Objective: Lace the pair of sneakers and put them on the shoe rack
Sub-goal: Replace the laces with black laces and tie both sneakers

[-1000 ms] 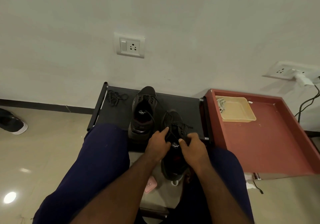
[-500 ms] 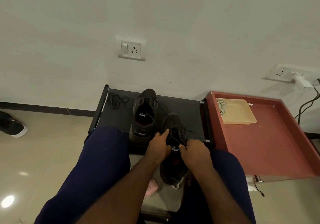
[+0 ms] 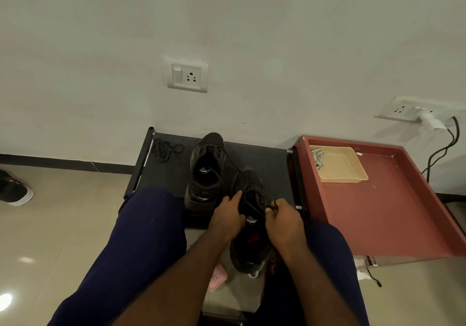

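Note:
A black sneaker (image 3: 249, 247) is held between my knees, its toe over the front edge of the black shoe rack (image 3: 267, 159). My left hand (image 3: 227, 214) grips the sneaker's left side near the eyelets, forefinger stretched along the lace. My right hand (image 3: 282, 218) pinches a black lace end (image 3: 273, 206) at the sneaker's right side. The second black sneaker (image 3: 205, 172) stands on the rack top, toe to the wall. A loose black lace (image 3: 165, 149) lies bunched at the rack's back left corner.
A red tray-like table (image 3: 393, 207) stands right of the rack, with a beige tray (image 3: 340, 167) at its back. A pink object (image 3: 216, 279) lies on the floor below my arms. Another shoe (image 3: 13, 189) sits at the far left. A charger cable (image 3: 443, 149) hangs from the right wall socket.
My right hand has drawn the lace end slightly out to the right, and both hands have shifted a little forward on the sneaker. The view has tipped down a bit.

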A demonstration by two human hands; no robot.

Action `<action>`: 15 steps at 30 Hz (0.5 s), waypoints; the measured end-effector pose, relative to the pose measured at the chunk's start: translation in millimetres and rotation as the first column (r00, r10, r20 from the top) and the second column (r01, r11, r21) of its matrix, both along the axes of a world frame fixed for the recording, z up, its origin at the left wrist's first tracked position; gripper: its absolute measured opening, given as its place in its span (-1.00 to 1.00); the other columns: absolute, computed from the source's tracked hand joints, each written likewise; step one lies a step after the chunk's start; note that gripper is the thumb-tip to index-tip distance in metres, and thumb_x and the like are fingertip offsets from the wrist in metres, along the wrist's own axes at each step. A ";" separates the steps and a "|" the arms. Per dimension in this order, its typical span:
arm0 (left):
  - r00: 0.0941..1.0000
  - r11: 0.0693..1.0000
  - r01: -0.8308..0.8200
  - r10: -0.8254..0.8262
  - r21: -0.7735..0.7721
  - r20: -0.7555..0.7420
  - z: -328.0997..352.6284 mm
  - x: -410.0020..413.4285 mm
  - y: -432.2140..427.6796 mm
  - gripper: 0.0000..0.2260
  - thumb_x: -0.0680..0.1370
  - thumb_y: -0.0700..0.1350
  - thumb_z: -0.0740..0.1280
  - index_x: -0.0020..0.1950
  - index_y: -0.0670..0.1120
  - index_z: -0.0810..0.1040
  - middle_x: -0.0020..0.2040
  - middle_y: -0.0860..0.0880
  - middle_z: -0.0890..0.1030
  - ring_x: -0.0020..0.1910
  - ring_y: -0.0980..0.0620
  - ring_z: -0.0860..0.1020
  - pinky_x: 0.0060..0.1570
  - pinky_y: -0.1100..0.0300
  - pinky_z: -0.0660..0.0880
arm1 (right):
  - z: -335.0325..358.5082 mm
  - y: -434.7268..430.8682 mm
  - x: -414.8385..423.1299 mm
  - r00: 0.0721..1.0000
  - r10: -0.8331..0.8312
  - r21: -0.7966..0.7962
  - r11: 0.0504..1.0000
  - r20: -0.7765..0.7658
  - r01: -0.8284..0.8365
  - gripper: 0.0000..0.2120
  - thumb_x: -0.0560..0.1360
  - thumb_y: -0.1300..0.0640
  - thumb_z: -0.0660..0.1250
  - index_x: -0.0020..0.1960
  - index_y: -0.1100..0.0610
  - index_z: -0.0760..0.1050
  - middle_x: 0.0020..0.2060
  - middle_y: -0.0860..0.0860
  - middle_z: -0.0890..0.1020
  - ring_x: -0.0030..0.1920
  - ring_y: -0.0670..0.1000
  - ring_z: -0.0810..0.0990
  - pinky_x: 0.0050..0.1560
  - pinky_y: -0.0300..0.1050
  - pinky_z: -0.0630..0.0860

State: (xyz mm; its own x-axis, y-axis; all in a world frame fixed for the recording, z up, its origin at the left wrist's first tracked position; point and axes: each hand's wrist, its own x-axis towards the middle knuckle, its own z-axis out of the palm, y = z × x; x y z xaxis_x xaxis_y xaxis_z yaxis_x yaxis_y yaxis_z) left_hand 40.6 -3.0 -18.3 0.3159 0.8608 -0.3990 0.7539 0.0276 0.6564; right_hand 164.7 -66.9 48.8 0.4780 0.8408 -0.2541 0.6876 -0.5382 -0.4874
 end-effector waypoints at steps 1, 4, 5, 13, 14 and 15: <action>1.000 1.000 -0.002 0.002 -0.002 0.005 -0.1 0.4 -0.1 -0.34 0.55 -0.16 0.29 0.61 0.03 0.11 0.40 -0.16 0.36 0.33 -0.17 0.44 0.30 0.02 0.43 | -1.7 0.9 0.1 0.996 0.056 -0.090 0.995 0.066 -0.050 -0.89 0.63 0.03 0.25 -0.01 0.06 0.44 -0.10 0.00 0.60 -0.10 0.00 0.59 -0.14 -0.05 0.55; 1.000 1.000 -0.003 0.003 -0.003 -0.011 0.4 0.0 0.7 -0.34 0.55 -0.16 0.28 0.61 0.05 0.12 0.39 -0.16 0.37 0.31 -0.17 0.44 0.29 0.01 0.44 | 4.9 6.0 -4.5 0.965 0.170 -0.293 0.950 0.201 -0.106 -0.81 0.65 0.02 0.19 -0.11 0.04 0.41 -0.10 0.02 0.59 -0.14 0.04 0.53 -0.16 -0.07 0.47; 1.000 1.000 0.003 -0.003 -0.002 -0.024 0.7 -0.3 1.3 -0.35 0.55 -0.16 0.28 0.60 0.07 0.12 0.39 -0.16 0.37 0.31 -0.18 0.45 0.29 0.00 0.44 | 6.3 7.1 -5.1 0.955 0.189 -0.309 0.944 0.228 -0.113 -0.79 0.65 0.02 0.18 -0.13 0.05 0.41 -0.12 0.01 0.59 -0.16 0.04 0.52 -0.17 -0.07 0.45; 0.999 0.999 -0.034 0.033 -0.042 -0.032 1.6 2.6 4.0 -0.39 0.59 -0.06 0.27 0.60 0.11 0.10 0.44 -0.12 0.35 0.35 -0.16 0.42 0.29 -0.04 0.45 | 24.3 -5.6 -23.8 0.897 0.195 0.193 0.973 -0.396 -0.126 -0.62 0.61 0.03 0.32 -0.36 0.13 0.47 -0.50 -0.06 0.47 -0.46 -0.12 0.42 -0.33 -0.07 0.40; 0.999 0.999 -0.035 0.034 -0.037 -0.026 2.0 2.5 3.6 -0.39 0.59 -0.08 0.27 0.60 0.11 0.11 0.42 -0.12 0.37 0.34 -0.15 0.44 0.27 -0.03 0.46 | 28.2 -7.1 -26.0 0.908 0.190 0.313 0.947 -0.374 -0.069 -0.66 0.59 0.11 0.34 -0.35 0.13 0.48 -0.48 -0.06 0.50 -0.45 -0.12 0.45 -0.34 -0.07 0.43; 0.999 0.999 -0.029 0.028 -0.031 -0.024 2.7 1.9 3.3 -0.38 0.57 -0.10 0.27 0.60 0.10 0.12 0.40 -0.13 0.38 0.32 -0.15 0.45 0.26 -0.02 0.46 | 29.7 -7.1 -25.9 0.925 0.184 0.404 0.914 -0.334 -0.036 -0.71 0.57 0.17 0.35 -0.33 0.09 0.51 -0.42 -0.10 0.54 -0.37 -0.15 0.51 -0.30 -0.11 0.50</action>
State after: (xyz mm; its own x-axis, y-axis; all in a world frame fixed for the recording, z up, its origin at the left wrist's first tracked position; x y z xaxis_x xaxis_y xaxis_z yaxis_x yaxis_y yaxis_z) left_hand 42.5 0.3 -15.6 0.2814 0.8565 -0.4327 0.7680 0.0693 0.6367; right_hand 138.9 -74.0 78.4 0.3151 0.9484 -0.0360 0.4703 -0.1889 -0.8620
